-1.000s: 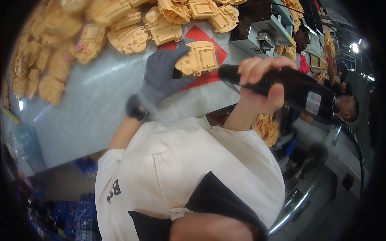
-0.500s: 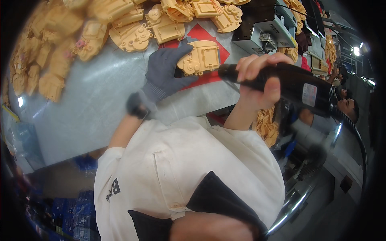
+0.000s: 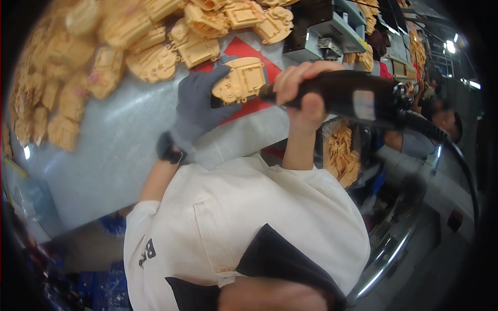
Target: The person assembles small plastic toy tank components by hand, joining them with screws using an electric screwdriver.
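Note:
A yellow-orange plastic housing (image 3: 241, 80) with round bosses and a rectangular recess is held in my left hand (image 3: 199, 103), which wears a grey glove. The gloved fingers close round its left side, above a red mat (image 3: 239, 47) on the table. My bare right hand (image 3: 301, 90) wraps round a thick black corded electric screwdriver (image 3: 340, 98), held roughly level. The screwdriver's front end is at the right edge of the housing; I cannot tell whether they touch. The fingertips of my left hand are partly hidden.
Many similar yellow housings (image 3: 150, 62) lie heaped along the far and left side of the grey metal table (image 3: 119, 155). A black and grey box-shaped device (image 3: 329, 33) stands at the far right. A bag of yellow parts (image 3: 342, 155) sits below the table's right end. Another person is at the right.
The whole view has shifted, so table and heap appear farther left and slightly lower. Both hands keep their holds, with the screwdriver's front end still beside the housing.

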A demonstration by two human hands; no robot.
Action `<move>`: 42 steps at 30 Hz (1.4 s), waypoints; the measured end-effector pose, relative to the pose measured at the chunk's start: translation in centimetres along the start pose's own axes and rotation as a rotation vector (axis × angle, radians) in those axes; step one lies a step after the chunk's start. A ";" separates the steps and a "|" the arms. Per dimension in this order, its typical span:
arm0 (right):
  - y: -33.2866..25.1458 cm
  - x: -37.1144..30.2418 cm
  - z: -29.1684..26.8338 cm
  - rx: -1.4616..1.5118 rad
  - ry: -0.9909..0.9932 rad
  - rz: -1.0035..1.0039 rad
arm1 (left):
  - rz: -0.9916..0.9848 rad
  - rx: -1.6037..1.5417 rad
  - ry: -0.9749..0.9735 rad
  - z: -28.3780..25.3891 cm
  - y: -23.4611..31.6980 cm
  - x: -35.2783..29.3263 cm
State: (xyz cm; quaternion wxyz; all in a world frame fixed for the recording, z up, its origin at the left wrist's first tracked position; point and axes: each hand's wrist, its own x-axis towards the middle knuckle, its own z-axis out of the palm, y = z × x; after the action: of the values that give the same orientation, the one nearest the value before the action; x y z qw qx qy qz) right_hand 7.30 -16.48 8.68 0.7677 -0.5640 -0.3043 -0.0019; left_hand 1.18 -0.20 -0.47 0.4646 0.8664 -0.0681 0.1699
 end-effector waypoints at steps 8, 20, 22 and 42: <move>-5.8 1.3 -8.1 -0.125 0.515 -0.205 | -0.164 -0.062 -0.016 0.0 0.9 -0.4; -2.3 7.1 -11.3 -0.410 0.673 -0.183 | -0.172 -0.056 -0.019 0.0 0.9 -0.3; -2.4 6.7 -10.6 -0.340 0.613 -0.039 | -0.156 -0.043 -0.022 -0.1 0.7 -0.2; 0.8 4.8 3.7 -0.018 0.131 0.004 | -0.093 -0.011 0.013 -0.3 0.3 -0.2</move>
State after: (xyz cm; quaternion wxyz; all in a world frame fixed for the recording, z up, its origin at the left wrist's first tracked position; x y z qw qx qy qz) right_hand 9.82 -11.38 10.90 0.7809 -0.5700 -0.2523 -0.0399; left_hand 0.85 -0.15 -0.14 0.4773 0.8649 -0.0256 0.1534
